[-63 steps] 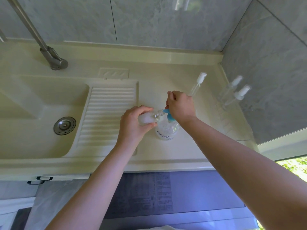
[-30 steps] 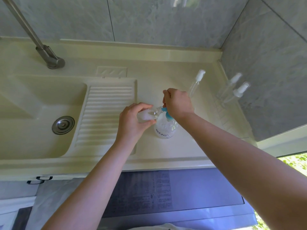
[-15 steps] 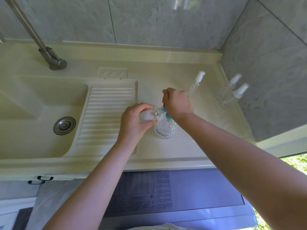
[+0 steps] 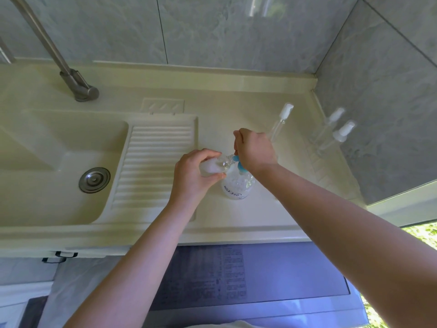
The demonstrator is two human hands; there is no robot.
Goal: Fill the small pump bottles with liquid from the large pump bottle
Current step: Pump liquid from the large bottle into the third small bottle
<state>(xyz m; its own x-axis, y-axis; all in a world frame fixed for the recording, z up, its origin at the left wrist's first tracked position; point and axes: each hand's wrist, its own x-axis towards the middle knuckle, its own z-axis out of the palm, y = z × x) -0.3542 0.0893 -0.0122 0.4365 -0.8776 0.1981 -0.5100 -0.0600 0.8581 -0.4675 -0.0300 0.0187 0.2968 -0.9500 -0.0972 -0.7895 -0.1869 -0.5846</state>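
Observation:
The large clear pump bottle [image 4: 237, 187] with a blue pump head [image 4: 239, 163] stands on the cream counter [image 4: 236, 223]. My right hand [image 4: 256, 149] lies curled over the pump head and hides most of it. My left hand [image 4: 195, 172] grips a small clear bottle [image 4: 216, 165], tilted with its open neck against the blue nozzle. A small pump bottle with a white cap [image 4: 280, 120] stands just behind my right hand. Two more small pump bottles [image 4: 331, 120] [image 4: 340, 136] stand by the right wall.
A ribbed drainboard [image 4: 153, 162] slopes into the sink basin [image 4: 35, 185] with a metal drain [image 4: 94, 180] on the left. A metal tap [image 4: 78, 87] rises at the back left. Grey tiled walls close the back and right. A blue-topped appliance [image 4: 260, 280] sits below the counter edge.
Both hands stay on the two bottles in the same place. My right hand has bobbed slightly over the pump head; nothing else has moved.

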